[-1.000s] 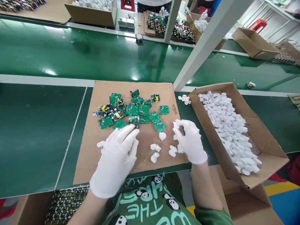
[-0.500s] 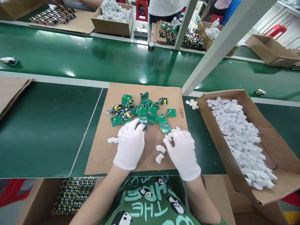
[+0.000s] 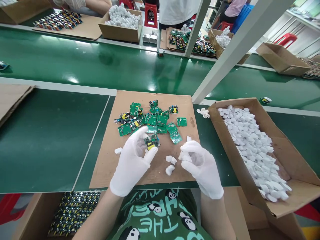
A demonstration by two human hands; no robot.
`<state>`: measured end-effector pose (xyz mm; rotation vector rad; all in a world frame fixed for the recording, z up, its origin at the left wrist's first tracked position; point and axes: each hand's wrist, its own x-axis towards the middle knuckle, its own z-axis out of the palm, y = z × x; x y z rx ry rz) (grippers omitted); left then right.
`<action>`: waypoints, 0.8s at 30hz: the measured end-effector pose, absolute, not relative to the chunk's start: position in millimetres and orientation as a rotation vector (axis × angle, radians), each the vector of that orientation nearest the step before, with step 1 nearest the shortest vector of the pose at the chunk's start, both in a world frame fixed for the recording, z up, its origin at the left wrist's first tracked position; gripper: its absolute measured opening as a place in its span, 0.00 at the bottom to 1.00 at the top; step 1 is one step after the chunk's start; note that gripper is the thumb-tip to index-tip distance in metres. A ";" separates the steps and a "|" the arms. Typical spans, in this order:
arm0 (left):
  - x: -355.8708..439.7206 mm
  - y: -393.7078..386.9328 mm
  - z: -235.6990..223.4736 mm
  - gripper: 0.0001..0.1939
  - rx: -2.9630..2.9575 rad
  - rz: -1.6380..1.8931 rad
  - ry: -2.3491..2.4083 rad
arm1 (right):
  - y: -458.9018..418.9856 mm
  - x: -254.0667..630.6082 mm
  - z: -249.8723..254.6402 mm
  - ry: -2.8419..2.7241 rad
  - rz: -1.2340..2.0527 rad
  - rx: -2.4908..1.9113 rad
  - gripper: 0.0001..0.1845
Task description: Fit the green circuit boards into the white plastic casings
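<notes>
White gloves cover both of my hands. Between its thumb and fingers, my left hand (image 3: 132,160) grips a small circuit board (image 3: 152,141) with a yellow component on it, raised above the cardboard sheet (image 3: 155,173). My right hand (image 3: 200,163) is closed in a pinch on a white plastic piece (image 3: 185,156), partly hidden by the fingers. Several loose white pieces (image 3: 170,170) lie between my hands, and another is left of my left hand. Beyond them spreads a pile of green circuit boards (image 3: 151,119), some face down.
At the right stands a cardboard box (image 3: 225,146) of white pieces (image 3: 252,150). A slanted white post (image 3: 225,63) rises behind it. The green conveyor (image 3: 120,70) crosses behind, carrying a few boards. Across it, a person's gloved hand (image 3: 75,3) is near rows of boards (image 3: 58,20).
My left hand has picked a circuit board off the pile and drawn it toward me. My right hand has lifted a white piece from the cardboard. Boards on the conveyor have shifted left.
</notes>
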<state>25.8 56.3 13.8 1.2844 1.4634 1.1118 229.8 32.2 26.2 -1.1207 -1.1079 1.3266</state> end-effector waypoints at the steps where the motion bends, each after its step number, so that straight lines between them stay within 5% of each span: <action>1: 24.5 53.9 14.7 0.28 1.159 1.064 1.409 | 32.6 229.2 26.7 -1.085 1.327 -1.098 0.10; 7: 27.8 39.7 12.6 0.18 0.647 1.139 1.067 | 32.5 224.7 23.3 -0.964 1.428 -1.017 0.14; 12: 32.6 34.2 11.1 0.29 0.497 1.087 0.905 | 32.5 224.6 21.4 -0.994 1.422 -0.998 0.08; 18: 31.7 33.1 9.5 0.19 0.580 1.059 0.940 | 32.1 223.9 19.4 -0.995 1.447 -1.017 0.07; 24: 34.2 32.7 12.5 0.29 0.500 1.003 0.957 | 31.6 215.4 24.8 -0.971 1.388 -1.082 0.10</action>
